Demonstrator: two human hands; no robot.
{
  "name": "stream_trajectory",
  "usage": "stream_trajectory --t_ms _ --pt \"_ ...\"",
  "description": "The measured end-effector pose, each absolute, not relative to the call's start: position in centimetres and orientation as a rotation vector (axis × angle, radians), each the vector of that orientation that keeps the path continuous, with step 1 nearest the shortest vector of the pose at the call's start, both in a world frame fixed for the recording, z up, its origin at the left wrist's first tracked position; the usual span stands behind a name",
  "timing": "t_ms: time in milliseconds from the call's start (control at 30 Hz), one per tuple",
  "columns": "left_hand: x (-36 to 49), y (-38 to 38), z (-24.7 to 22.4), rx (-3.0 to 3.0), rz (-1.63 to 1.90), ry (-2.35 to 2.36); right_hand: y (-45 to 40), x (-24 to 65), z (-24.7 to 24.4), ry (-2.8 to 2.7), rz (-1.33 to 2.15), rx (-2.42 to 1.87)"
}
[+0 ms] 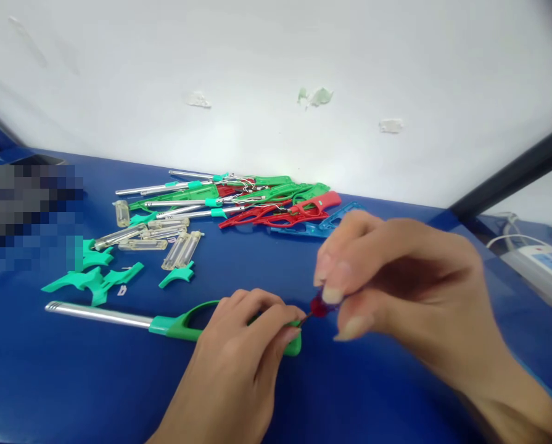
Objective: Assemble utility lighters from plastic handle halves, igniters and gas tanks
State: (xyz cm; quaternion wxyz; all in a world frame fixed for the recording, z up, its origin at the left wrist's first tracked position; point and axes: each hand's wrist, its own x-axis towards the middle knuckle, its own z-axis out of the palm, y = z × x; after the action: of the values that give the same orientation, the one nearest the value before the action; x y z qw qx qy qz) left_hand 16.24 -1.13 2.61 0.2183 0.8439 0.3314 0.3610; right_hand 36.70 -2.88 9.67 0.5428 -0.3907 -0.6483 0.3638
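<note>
A green long-nosed lighter [176, 327] with a silver tube lies across the near part of the table, its tube pointing left. My left hand [243, 345] is closed around its handle and covers much of it. Close by on the right, my right hand [396, 290] pinches a small screwdriver [319, 307] with a red handle. The screwdriver's thin shaft slants down to the green handle's end, by my left fingertips. Whether its tip sits in a screw cannot be made out.
Behind lies a pile of silver lighter tubes [183, 203] and green, red and blue handle shells [298, 209]. Several clear fuel tanks [183, 250] and turquoise plastic pieces [93, 280] lie at left. A white wall [266, 55] rises behind; a white device [546, 265] stands at right.
</note>
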Motion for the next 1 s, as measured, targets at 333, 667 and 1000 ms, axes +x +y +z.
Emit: stream_trajectory --t_ms 333,667,1000 --pt "16.3 -1.2 3.3 2.308 0.95 0.907 -3.4 37.0 9.8 -1.546 0.974 -0.99" --pt "16.2 -1.2 2.9 2.359 0.934 0.891 -3.2 36.7 9.7 -1.639 0.932 -0.871" --pt "16.4 -1.1 2.6 2.364 1.001 0.906 -1.9 35.4 10.5 -1.611 0.873 -0.775"
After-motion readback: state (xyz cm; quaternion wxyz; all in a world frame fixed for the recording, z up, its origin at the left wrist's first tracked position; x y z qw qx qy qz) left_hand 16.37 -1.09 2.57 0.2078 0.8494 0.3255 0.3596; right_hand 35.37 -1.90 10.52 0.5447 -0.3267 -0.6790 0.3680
